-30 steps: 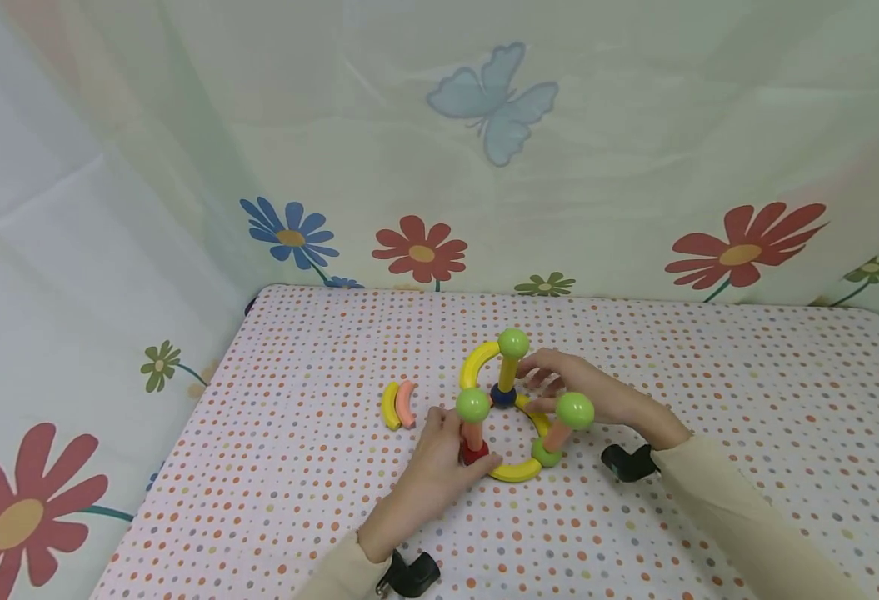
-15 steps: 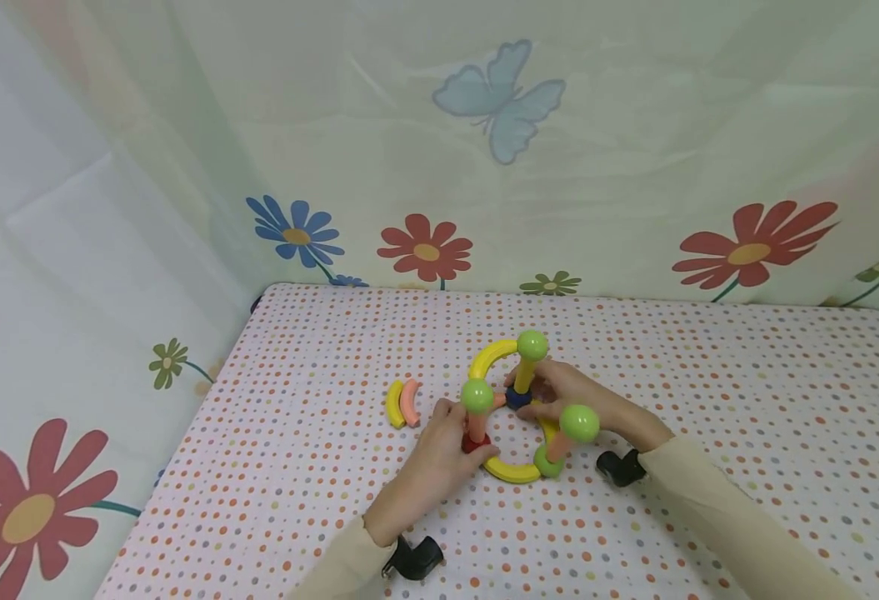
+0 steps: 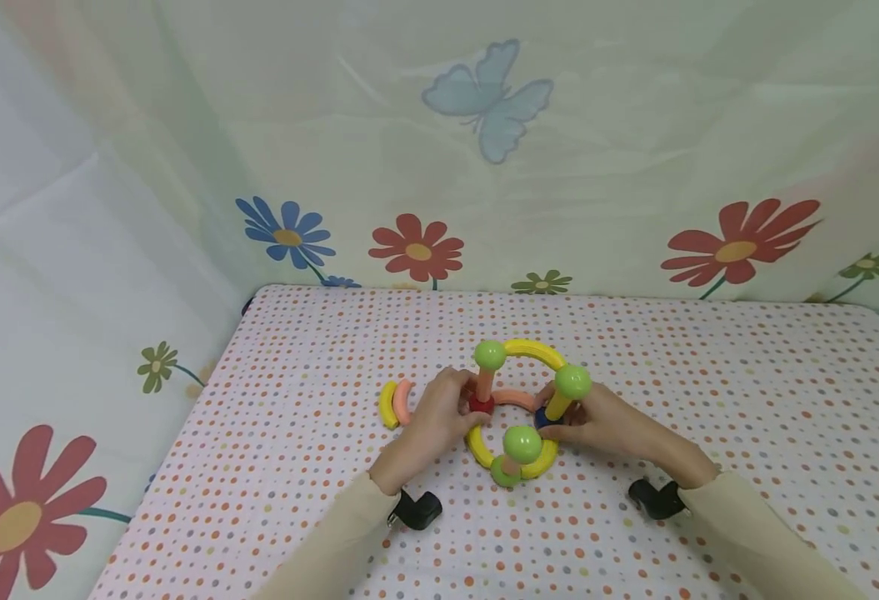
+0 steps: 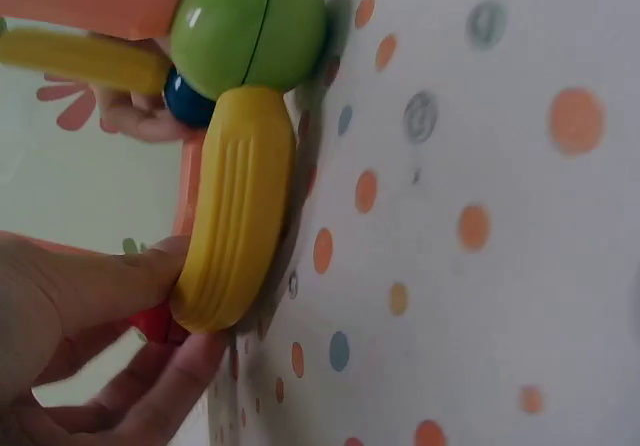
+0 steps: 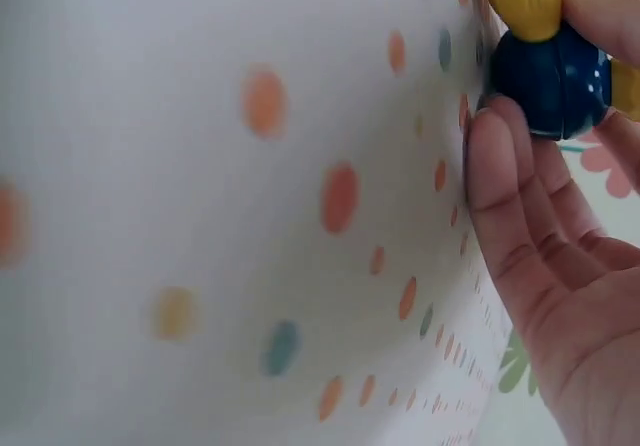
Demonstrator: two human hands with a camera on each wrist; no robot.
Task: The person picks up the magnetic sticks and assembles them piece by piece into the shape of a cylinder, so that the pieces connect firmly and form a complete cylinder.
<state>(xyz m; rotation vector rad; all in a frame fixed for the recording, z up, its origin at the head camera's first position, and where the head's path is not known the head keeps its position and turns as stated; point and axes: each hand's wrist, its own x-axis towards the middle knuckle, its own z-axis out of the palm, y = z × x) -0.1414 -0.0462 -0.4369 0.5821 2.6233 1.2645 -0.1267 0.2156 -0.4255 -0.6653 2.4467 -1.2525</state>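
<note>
A toy structure of balls and sticks stands on the table. My left hand [image 3: 436, 410] grips the red ball [image 3: 481, 405] at its left, below an upright pink stick [image 3: 485, 384] topped by a green ball. At its right, my right hand [image 3: 606, 418] holds the dark blue ball [image 5: 545, 81] between thumb and fingers; a yellow stick [image 3: 558, 406] leans up from it to another green ball [image 3: 573, 382]. Yellow curved pieces [image 4: 236, 211] join both to the front green ball [image 4: 248, 28]. A pink curved stick [image 3: 515, 399] spans red and blue, and a yellow arc [image 3: 535, 349] lies behind.
Left of my left hand, a loose yellow curved stick [image 3: 387, 405] and a pink curved stick [image 3: 402, 402] lie side by side on the dotted tablecloth [image 3: 297, 467]. A flowered curtain [image 3: 596, 167] hangs behind the table.
The structure has turned clockwise seen from above: red has gone backward, blue to the right, the green corner to the front. My right hand has come to grip the blue ball.
</note>
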